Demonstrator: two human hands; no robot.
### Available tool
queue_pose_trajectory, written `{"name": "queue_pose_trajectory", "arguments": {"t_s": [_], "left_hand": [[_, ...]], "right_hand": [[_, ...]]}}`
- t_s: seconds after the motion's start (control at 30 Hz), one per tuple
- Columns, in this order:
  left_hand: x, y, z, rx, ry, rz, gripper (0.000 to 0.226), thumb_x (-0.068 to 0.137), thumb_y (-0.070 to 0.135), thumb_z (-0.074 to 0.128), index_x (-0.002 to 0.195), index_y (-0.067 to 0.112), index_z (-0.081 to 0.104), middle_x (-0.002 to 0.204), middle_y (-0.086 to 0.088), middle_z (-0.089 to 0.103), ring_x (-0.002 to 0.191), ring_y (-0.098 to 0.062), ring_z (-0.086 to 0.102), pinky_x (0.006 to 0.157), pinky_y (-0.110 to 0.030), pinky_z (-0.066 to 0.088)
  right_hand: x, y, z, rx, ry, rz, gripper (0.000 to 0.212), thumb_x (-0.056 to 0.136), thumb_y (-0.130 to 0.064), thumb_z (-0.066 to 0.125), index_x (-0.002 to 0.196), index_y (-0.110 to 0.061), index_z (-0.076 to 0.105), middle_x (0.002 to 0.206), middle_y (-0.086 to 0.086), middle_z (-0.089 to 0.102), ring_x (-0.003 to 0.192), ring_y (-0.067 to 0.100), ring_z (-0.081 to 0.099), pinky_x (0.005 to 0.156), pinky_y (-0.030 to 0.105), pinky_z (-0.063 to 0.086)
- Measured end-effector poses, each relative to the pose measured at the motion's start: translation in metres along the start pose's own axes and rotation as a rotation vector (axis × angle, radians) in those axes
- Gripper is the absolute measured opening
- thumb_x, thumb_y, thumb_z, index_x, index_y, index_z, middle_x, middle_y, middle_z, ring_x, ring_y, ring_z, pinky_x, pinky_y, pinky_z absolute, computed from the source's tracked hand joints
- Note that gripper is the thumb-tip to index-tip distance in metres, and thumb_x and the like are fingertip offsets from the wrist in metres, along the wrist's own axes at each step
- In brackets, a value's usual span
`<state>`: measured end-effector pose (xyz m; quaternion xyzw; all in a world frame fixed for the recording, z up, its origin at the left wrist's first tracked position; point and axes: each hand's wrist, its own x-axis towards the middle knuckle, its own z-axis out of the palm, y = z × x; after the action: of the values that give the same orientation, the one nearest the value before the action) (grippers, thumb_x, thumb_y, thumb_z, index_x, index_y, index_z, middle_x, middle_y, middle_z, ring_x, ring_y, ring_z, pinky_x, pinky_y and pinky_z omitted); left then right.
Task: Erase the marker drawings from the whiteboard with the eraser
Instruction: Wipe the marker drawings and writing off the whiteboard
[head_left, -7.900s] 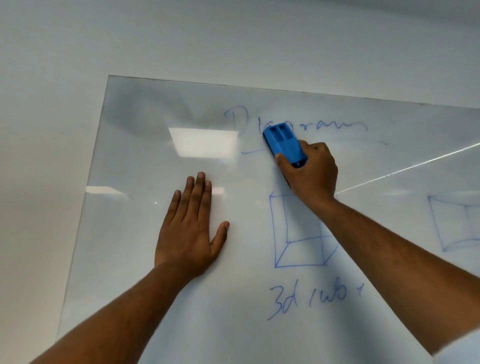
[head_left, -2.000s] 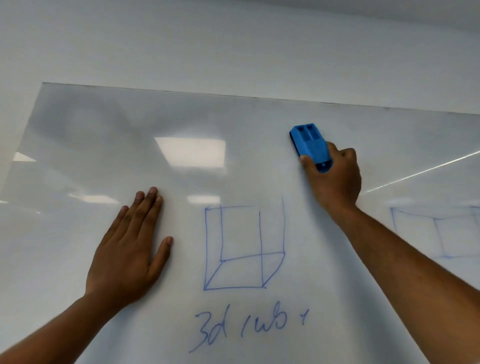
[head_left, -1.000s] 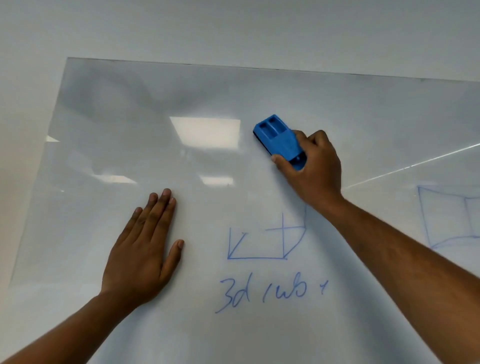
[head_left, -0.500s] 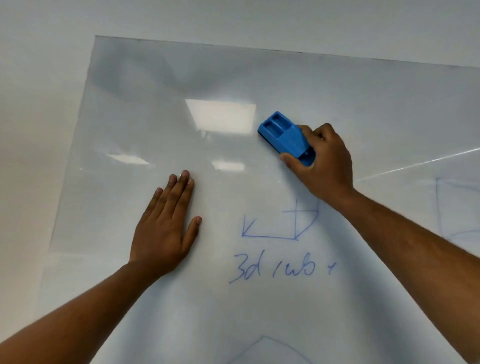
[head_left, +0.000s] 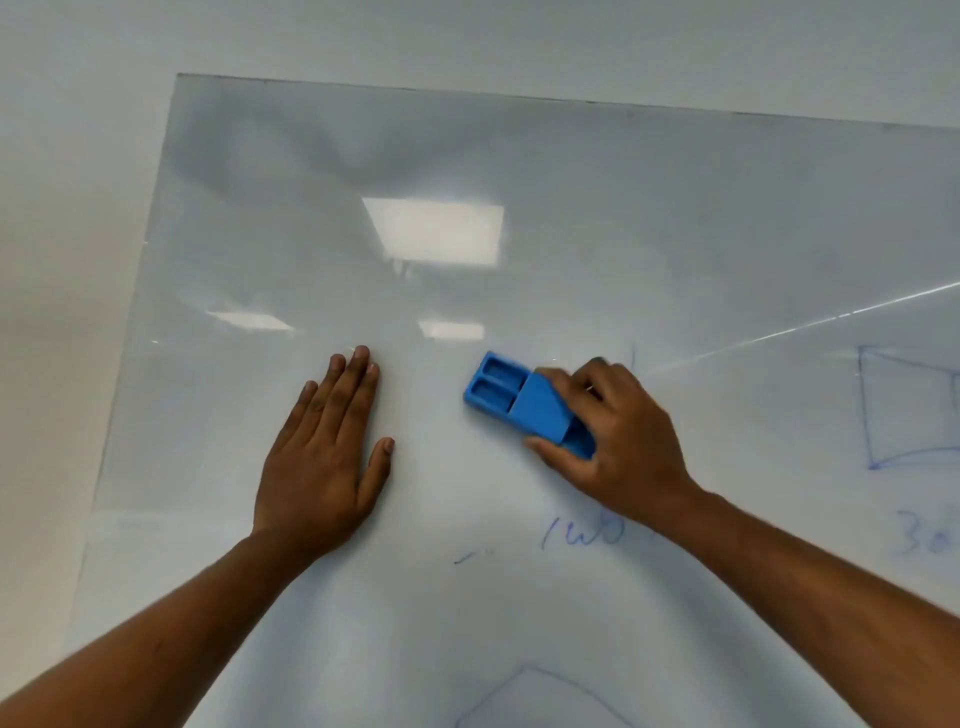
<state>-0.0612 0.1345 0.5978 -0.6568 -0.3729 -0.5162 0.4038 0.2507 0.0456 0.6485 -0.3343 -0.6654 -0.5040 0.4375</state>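
Blue moulded plastic eraser (head_left: 524, 408), block-shaped with two recessed pockets at its free end, lay flat against the glossy white whiteboard (head_left: 597, 218), about mid-board and well in from the left edge. Right hand (head_left: 618, 441) gripped its near end, thumb curled along the lower side, fingers wrapped over the upper side. Left hand (head_left: 324, 457) pressed flat on the board just left of the eraser, fingers straight and close together, thumb out, not touching it.

Handling, judged: eraser looked light and rigid, unlikely to flex; hard shell could slip in the palm, so the long sides are the place to hold, as taken. Wiping face was hidden against the board.

Blue marker scribble (head_left: 582, 532) remained just below the right hand, partly covered by the wrist, with a short dash (head_left: 470, 557) to its left. Box sketch (head_left: 906, 410) and writing beneath it ran off the right edge. An outline (head_left: 530, 699) was cut off at the bottom edge. Ceiling-light glare (head_left: 436, 231) washed out the upper board; faint residue there could not be made out.
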Motion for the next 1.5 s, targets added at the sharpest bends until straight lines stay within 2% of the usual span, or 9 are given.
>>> {"name": "queue_pose_trajectory", "arguments": {"t_s": [0.1, 0.17, 0.37, 0.47, 0.73, 1.03, 1.2, 1.3, 1.5], "left_hand": [[0.0, 0.002, 0.0, -0.002, -0.006, -0.014, 0.075, 0.11, 0.047, 0.032, 0.173, 0.011, 0.016, 0.182, -0.002, 0.009, 0.169, -0.017, 0.004, 0.137, -0.028, 0.0], [-0.007, 0.006, 0.002, -0.016, -0.013, -0.025, 0.074, 0.11, 0.046, 0.031, 0.173, 0.01, 0.016, 0.182, -0.003, 0.009, 0.169, -0.018, 0.003, 0.137, -0.029, -0.001], [-0.042, 0.007, 0.007, 0.0, -0.024, -0.004, 0.077, 0.108, 0.046, 0.034, 0.173, 0.008, 0.017, 0.182, -0.006, 0.011, 0.169, -0.021, 0.006, 0.137, -0.03, 0.0], [-0.044, 0.009, 0.006, 0.005, -0.032, -0.007, 0.077, 0.108, 0.045, 0.034, 0.173, 0.008, 0.017, 0.182, -0.007, 0.011, 0.169, -0.019, 0.004, 0.137, -0.03, 0.0], [-0.044, 0.012, 0.004, -0.012, -0.026, -0.019, 0.076, 0.109, 0.045, 0.034, 0.172, 0.006, 0.018, 0.182, -0.007, 0.013, 0.169, -0.02, 0.005, 0.137, -0.031, 0.001], [-0.042, 0.03, -0.002, -0.061, -0.086, -0.102, 0.076, 0.107, 0.039, 0.03, 0.172, 0.004, 0.015, 0.182, -0.006, 0.004, 0.169, -0.016, -0.005, 0.136, -0.028, -0.006], [-0.032, 0.052, 0.002, -0.062, -0.08, -0.036, 0.075, 0.108, 0.041, 0.033, 0.173, 0.009, 0.013, 0.183, -0.004, 0.003, 0.169, -0.016, -0.004, 0.137, -0.03, -0.002], [-0.036, 0.062, 0.009, -0.046, -0.071, -0.005, 0.073, 0.11, 0.04, 0.032, 0.173, 0.009, 0.015, 0.182, -0.004, 0.007, 0.169, -0.015, -0.002, 0.137, -0.031, 0.001], [-0.04, 0.061, 0.018, -0.022, -0.016, -0.019, 0.075, 0.108, 0.043, 0.033, 0.173, 0.009, 0.018, 0.182, -0.006, 0.012, 0.169, -0.018, 0.004, 0.137, -0.03, 0.0]], "right_hand": [[0.026, 0.024, -0.009, -0.001, 0.137, 0.354, 0.063, 0.087, -0.051, 0.075, 0.137, -0.018, 0.059, 0.103, 0.004, 0.049, 0.093, 0.024, 0.053, 0.066, 0.039, 0.053], [0.019, 0.011, -0.002, -0.028, 0.175, 0.391, 0.063, 0.086, -0.052, 0.072, 0.136, -0.017, 0.059, 0.103, 0.005, 0.049, 0.094, 0.027, 0.053, 0.067, 0.037, 0.051], [-0.085, -0.073, 0.025, 0.039, -0.165, -0.303, 0.06, 0.089, -0.051, 0.068, 0.136, -0.014, 0.06, 0.105, 0.003, 0.059, 0.086, 0.022, 0.053, 0.065, 0.039, 0.052], [-0.083, -0.069, 0.025, -0.006, -0.239, -0.488, 0.057, 0.091, -0.052, 0.063, 0.135, -0.015, 0.06, 0.107, 0.003, 0.061, 0.087, 0.023, 0.055, 0.066, 0.036, 0.05], [-0.013, 0.003, -0.003, -0.042, 0.138, 0.375, 0.063, 0.087, -0.051, 0.072, 0.138, -0.017, 0.059, 0.104, 0.005, 0.052, 0.095, 0.026, 0.053, 0.065, 0.034, 0.05], [-0.073, -0.027, 0.003, -0.003, -0.172, -0.43, 0.057, 0.089, -0.046, 0.069, 0.133, -0.011, 0.066, 0.104, 0.007, 0.065, 0.085, 0.027, 0.059, 0.064, 0.036, 0.051], [0.007, 0.08, -0.041, -0.077, 0.135, 0.298, 0.064, 0.086, -0.051, 0.075, 0.138, -0.017, 0.06, 0.109, 0.011, 0.056, 0.098, 0.033, 0.057, 0.073, 0.044, 0.055], [0.016, 0.096, -0.045, -0.092, 0.216, 0.482, 0.064, 0.086, -0.057, 0.069, 0.136, -0.019, 0.057, 0.108, 0.011, 0.052, 0.097, 0.033, 0.056, 0.074, 0.042, 0.052], [-0.105, -0.01, -0.001, 0.031, -0.015, -0.091, 0.062, 0.088, -0.049, 0.072, 0.136, -0.011, 0.063, 0.105, 0.005, 0.059, 0.087, 0.026, 0.054, 0.067, 0.038, 0.052]]}}
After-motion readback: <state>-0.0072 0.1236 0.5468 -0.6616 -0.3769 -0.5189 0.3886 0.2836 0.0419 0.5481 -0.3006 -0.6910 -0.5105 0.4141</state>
